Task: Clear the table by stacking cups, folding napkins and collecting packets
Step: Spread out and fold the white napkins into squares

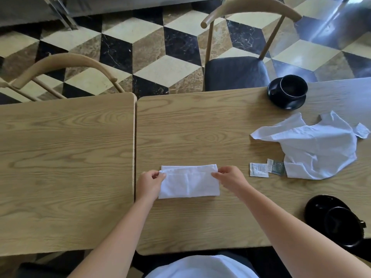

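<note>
Both hands, left hand (151, 182) and right hand (226, 177), pinched the far corners of the half-folded white cloth napkin (189, 182) at the near-middle of the wooden counter (200, 127); soft, light, floppy, so best gripped by corners.

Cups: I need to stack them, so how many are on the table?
2. One cup sits on a saucer at the far right edge; the other cup sits on a saucer near the right front corner.

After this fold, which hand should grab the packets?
Right, probably. The right hand pinches the folded napkin at its right end, and the packets lie just beyond it on the table. The left hand would have to cross over.
</note>
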`<state>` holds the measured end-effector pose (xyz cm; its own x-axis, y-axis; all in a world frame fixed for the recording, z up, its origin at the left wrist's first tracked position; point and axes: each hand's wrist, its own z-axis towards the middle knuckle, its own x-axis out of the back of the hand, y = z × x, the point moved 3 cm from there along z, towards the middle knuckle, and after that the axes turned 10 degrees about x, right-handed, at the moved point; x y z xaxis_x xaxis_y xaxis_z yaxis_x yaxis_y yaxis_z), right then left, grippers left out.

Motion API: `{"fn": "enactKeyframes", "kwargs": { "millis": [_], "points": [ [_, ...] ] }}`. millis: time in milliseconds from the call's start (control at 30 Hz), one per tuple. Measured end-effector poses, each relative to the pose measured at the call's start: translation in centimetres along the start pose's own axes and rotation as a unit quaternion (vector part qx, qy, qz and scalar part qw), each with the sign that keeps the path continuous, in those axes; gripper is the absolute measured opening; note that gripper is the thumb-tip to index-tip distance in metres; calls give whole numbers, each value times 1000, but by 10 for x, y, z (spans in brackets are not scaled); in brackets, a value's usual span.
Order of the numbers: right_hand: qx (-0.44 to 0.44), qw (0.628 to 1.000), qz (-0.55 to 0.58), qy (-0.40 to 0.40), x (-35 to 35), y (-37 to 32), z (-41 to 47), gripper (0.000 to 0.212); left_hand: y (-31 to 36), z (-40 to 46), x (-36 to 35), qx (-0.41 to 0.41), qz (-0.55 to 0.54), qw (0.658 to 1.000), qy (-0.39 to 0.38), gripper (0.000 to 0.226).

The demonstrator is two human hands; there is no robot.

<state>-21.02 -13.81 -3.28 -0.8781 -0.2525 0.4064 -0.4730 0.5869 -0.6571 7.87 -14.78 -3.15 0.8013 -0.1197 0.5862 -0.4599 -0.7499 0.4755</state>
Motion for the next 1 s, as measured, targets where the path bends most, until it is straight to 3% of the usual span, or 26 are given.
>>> {"fn": "enactKeyframes", "kwargs": {
  "millis": [167,400,600,667,733,800,900,1000],
  "points": [
    [-24,994,-102,-17,-2,0,11,23,15,9,-7,-13,67,998,8,15],
    [-26,989,-145,-22,-5,-3,12,17,24,20,-17,-42,90,995,11,13],
    [-9,991,-120,65,-17,-3,3,15,14,19,-23,-47,92,993,50,10],
    [49,975,-169,138,-20,-5,-3,28,13,15,-24,-67,114,987,88,10],
    [147,940,-247,187,-31,-14,-9,39,14,9,-26,-151,154,963,165,25],
    [242,908,-288,186,-54,-24,-13,44,13,1,-34,-289,176,917,210,36],
    [347,879,-297,137,-100,-32,-14,47,3,-7,-53,-442,200,861,150,46],
    [373,873,-294,110,-128,-27,-5,52,-5,-2,-64,-494,249,828,93,55]
  ]
}}
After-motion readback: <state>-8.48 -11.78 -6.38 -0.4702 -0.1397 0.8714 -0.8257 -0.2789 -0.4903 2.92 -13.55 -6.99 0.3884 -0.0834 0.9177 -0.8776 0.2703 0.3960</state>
